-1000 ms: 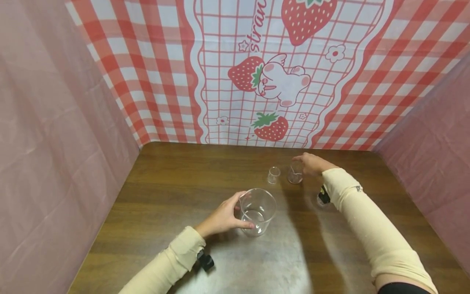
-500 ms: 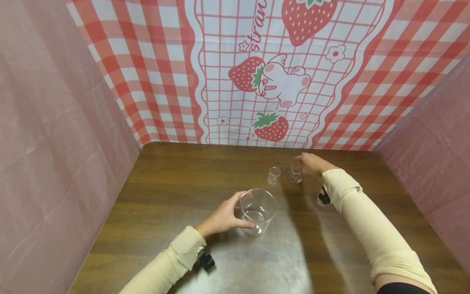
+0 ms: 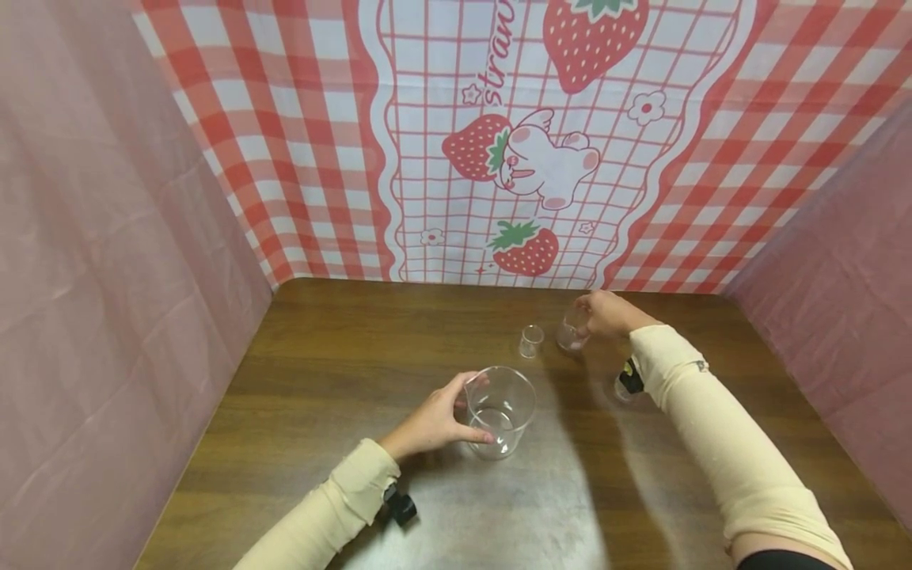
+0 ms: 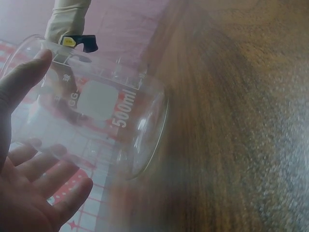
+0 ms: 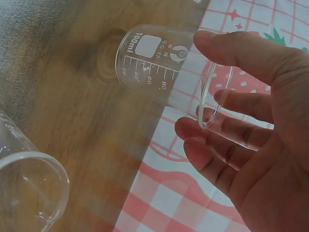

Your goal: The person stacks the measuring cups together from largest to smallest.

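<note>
In the head view my left hand (image 3: pixel 435 423) grips a large clear glass beaker (image 3: pixel 502 412) standing upright on the table. Its 500ml mark faces the left wrist camera, where the thumb lies on one side of the beaker (image 4: pixel 125 108) and the fingers on the other. Farther back on the right, my right hand (image 3: pixel 606 313) holds a smaller beaker (image 3: pixel 570 332) near its rim. The right wrist view shows a 100ml mark on that beaker (image 5: pixel 149 58), with thumb and fingers around the rim. Whether its base touches the table, I cannot tell.
A tiny glass beaker (image 3: pixel 530 341) stands just left of the right hand's beaker. Another glass vessel (image 3: pixel 625 390) is partly hidden below the right wrist. A brown wooden table (image 3: pixel 342 340) meets a strawberry-patterned cloth (image 3: pixel 456 198) behind, with pink curtains at both sides.
The right hand has tightened around its beaker and moved slightly upward, the beaker shifting a little with it. The left hand and its large beaker have stayed in place.
</note>
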`<state>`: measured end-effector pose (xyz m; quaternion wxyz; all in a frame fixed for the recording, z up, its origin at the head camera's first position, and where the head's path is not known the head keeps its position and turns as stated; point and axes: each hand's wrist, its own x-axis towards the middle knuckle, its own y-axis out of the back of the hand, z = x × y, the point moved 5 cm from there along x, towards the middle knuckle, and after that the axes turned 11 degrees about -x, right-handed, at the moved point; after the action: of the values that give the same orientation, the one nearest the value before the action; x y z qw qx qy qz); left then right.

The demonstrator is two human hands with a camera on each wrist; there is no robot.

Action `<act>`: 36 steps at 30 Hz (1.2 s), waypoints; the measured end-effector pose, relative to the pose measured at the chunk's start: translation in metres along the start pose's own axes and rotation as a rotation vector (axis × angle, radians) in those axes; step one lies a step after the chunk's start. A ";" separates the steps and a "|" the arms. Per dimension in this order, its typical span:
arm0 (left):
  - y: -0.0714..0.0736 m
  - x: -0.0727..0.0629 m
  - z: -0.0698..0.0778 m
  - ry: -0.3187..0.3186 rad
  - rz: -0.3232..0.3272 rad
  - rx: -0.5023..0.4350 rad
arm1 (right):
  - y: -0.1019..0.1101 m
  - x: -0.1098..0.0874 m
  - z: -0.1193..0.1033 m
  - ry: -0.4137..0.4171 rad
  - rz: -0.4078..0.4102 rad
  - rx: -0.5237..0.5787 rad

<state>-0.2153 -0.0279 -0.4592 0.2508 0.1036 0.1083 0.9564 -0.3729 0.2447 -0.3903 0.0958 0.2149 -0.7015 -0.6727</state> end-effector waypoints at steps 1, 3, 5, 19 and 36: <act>0.000 0.000 0.000 -0.003 0.000 0.000 | 0.001 0.000 0.000 0.000 0.003 -0.004; 0.000 0.000 0.000 -0.007 0.001 0.003 | 0.004 -0.001 -0.001 0.002 0.013 -0.007; 0.000 0.000 0.000 -0.009 0.002 0.003 | 0.008 -0.002 -0.002 0.010 0.022 -0.012; 0.000 0.001 -0.004 -0.019 0.005 0.005 | 0.028 -0.005 -0.010 0.002 0.096 -0.055; 0.000 0.001 -0.002 -0.008 0.005 0.018 | 0.046 -0.020 -0.027 -0.004 0.131 -0.076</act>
<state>-0.2169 -0.0278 -0.4610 0.2479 0.1098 0.1159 0.9556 -0.3519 0.2287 -0.3401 0.1463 0.1634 -0.6881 -0.6916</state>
